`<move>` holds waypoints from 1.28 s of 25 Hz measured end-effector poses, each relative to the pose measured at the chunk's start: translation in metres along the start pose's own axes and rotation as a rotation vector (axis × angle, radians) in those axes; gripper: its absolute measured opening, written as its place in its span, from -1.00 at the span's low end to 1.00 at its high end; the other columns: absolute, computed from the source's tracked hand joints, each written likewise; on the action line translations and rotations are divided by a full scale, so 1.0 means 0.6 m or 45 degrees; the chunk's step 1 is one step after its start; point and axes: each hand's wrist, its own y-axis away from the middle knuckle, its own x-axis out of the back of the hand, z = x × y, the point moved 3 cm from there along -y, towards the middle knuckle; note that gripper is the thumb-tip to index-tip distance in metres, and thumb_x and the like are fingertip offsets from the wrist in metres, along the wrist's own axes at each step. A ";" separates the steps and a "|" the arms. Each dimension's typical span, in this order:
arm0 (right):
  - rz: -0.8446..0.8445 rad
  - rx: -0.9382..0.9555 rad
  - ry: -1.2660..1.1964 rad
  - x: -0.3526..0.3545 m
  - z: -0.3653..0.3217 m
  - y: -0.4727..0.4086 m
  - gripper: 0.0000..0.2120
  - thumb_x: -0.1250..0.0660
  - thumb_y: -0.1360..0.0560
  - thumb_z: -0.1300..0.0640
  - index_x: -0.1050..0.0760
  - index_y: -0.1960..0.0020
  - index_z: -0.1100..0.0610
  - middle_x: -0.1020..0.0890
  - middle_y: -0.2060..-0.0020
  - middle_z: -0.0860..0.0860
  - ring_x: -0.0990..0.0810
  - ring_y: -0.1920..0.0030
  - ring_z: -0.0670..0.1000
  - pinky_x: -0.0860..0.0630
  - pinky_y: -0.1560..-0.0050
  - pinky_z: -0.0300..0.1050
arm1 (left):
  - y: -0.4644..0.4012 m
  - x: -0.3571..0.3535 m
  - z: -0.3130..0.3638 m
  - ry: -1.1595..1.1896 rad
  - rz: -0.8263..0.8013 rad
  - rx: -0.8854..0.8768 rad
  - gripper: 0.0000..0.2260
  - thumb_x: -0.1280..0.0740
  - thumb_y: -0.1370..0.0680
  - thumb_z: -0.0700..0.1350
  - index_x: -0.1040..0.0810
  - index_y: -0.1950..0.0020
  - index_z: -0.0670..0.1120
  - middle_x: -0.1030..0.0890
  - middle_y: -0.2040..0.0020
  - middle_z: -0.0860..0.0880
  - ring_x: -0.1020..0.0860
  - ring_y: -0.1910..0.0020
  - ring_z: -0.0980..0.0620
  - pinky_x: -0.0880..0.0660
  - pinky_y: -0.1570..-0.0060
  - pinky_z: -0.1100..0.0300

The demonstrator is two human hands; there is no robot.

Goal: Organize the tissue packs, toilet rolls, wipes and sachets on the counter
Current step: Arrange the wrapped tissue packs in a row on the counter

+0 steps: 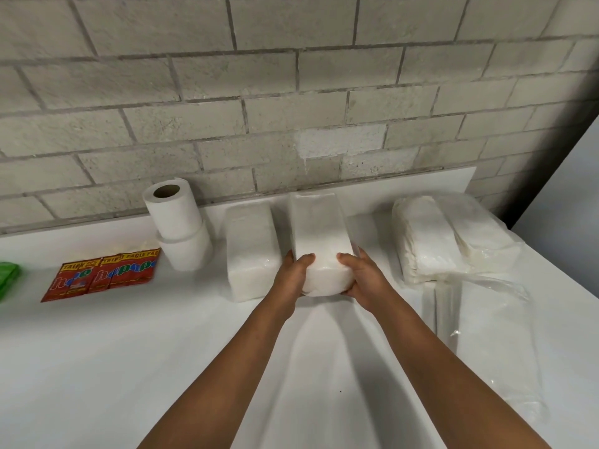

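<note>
A white tissue pack [319, 234] lies lengthwise at the middle of the white counter [129, 351]. My left hand [290, 280] grips its near left corner and my right hand [359, 280] its near right corner. A second tissue pack [251, 251] lies just left of it, almost touching. Two toilet rolls [178, 225] stand stacked further left, by the wall. A strip of red sachets [103, 273] lies flat to their left. A green wipes pack [6, 280] shows at the left edge, mostly cut off. Two more tissue packs [453, 238] in loose clear plastic lie on the right.
A grey brick wall [291, 92] runs along the back of the counter. An empty clear plastic wrapper [492, 345] lies crumpled on the right, toward the counter's right edge.
</note>
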 end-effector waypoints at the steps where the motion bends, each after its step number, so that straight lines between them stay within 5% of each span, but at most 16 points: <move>1: -0.002 -0.019 -0.004 0.002 0.005 -0.003 -0.67 -0.23 -0.50 0.23 -0.44 -0.22 0.00 -0.62 -0.06 0.05 -0.61 0.00 0.09 -0.57 0.09 0.05 | -0.003 -0.001 -0.007 0.015 0.002 0.044 -0.65 -0.25 -0.55 -0.02 -0.39 -0.33 -0.01 -0.55 -0.20 -0.05 -0.54 -0.12 -0.08 -0.51 0.05 0.08; 4: 0.030 -0.080 0.021 0.011 0.021 -0.013 -0.68 -0.25 -0.49 0.23 -0.46 -0.21 0.00 -0.62 -0.08 0.07 -0.60 -0.05 0.13 -0.55 -0.04 0.14 | -0.007 -0.004 -0.025 0.031 0.016 0.201 -0.66 -0.25 -0.55 0.02 -0.42 -0.29 -0.06 -0.56 -0.18 -0.09 -0.54 -0.11 -0.11 -0.52 -0.02 0.03; 8: 0.196 -0.099 0.140 0.023 0.040 -0.026 -0.56 -0.28 -0.46 0.27 -0.40 -0.33 0.09 -0.59 -0.16 0.13 -0.57 -0.15 0.18 -0.46 -0.23 0.19 | 0.001 -0.005 -0.026 -0.012 -0.044 0.362 -0.74 -0.24 -0.52 0.18 -0.50 0.02 0.01 -0.58 0.10 -0.01 -0.55 0.12 -0.05 -0.48 0.19 0.12; 10: 0.288 -0.088 0.180 0.023 0.043 -0.027 -0.55 -0.29 -0.45 0.26 -0.40 -0.33 0.09 -0.59 -0.15 0.11 -0.57 -0.13 0.16 -0.46 -0.24 0.14 | -0.001 -0.004 -0.022 -0.058 -0.035 0.349 -0.70 -0.24 -0.52 0.18 -0.49 -0.06 -0.01 -0.55 0.02 -0.01 -0.53 0.06 -0.06 -0.48 0.09 0.11; 14: 0.478 -0.040 0.633 0.024 0.040 -0.025 -0.55 -0.31 -0.43 0.07 -0.41 -0.31 -0.02 -0.56 -0.16 0.05 -0.50 -0.18 0.15 -0.42 -0.27 0.08 | 0.010 0.001 0.006 -0.299 0.051 0.129 -0.56 -0.32 -0.51 0.02 -0.42 -0.34 -0.13 -0.48 -0.30 -0.10 -0.48 -0.24 -0.09 -0.42 -0.26 0.04; 18: 0.406 0.073 0.571 0.024 0.041 -0.023 -0.39 -0.37 -0.44 0.02 -0.24 -0.43 -0.01 -0.38 -0.36 0.05 -0.40 -0.33 0.10 -0.34 -0.35 0.04 | 0.027 0.039 0.079 -0.419 0.267 -0.387 -0.70 -0.32 -0.47 -0.18 -0.56 -0.20 -0.12 -0.62 -0.09 -0.10 -0.58 -0.11 -0.12 -0.49 -0.19 0.05; 20: 0.382 0.093 0.606 0.026 0.040 -0.021 -0.35 -0.40 -0.43 0.06 -0.22 -0.44 0.00 -0.37 -0.37 0.03 -0.40 -0.33 0.06 -0.34 -0.35 0.00 | 0.027 0.079 0.100 -0.534 0.558 -0.568 -0.74 -0.32 -0.47 -0.15 -0.58 -0.15 -0.06 -0.61 -0.05 -0.04 -0.58 -0.07 -0.09 -0.46 -0.09 0.22; 23: 0.340 0.075 0.613 0.027 0.044 -0.020 -0.40 -0.40 -0.42 0.12 -0.29 -0.41 0.04 -0.48 -0.29 0.02 -0.48 -0.24 0.04 -0.38 -0.32 0.01 | -0.004 0.139 0.088 -0.958 0.837 -0.437 -0.50 -0.33 -0.47 0.08 -0.36 -0.39 0.01 -0.33 -0.41 -0.08 -0.35 -0.33 -0.20 -0.31 -0.27 -0.01; 26: 0.362 0.081 0.642 0.022 0.047 -0.027 -0.40 -0.38 -0.44 0.12 -0.27 -0.43 0.06 -0.47 -0.29 0.01 -0.47 -0.26 0.04 -0.36 -0.32 -0.05 | -0.043 0.160 0.049 -1.006 0.558 -0.155 -0.26 -0.28 -0.47 0.25 -0.07 -0.52 0.01 -0.12 -0.51 -0.17 -0.21 -0.44 -0.23 -0.23 -0.39 -0.07; 32: 0.326 0.123 0.617 -0.009 0.048 -0.054 -0.44 -0.38 -0.45 0.13 -0.31 -0.41 0.09 -0.49 -0.28 0.00 -0.48 -0.16 -0.03 -0.34 -0.21 -0.21 | -0.063 0.171 0.015 -0.889 0.417 -0.237 -0.21 -0.29 -0.46 0.24 0.02 -0.54 0.00 -0.27 -0.46 -0.17 -0.29 -0.41 -0.15 -0.26 -0.32 0.08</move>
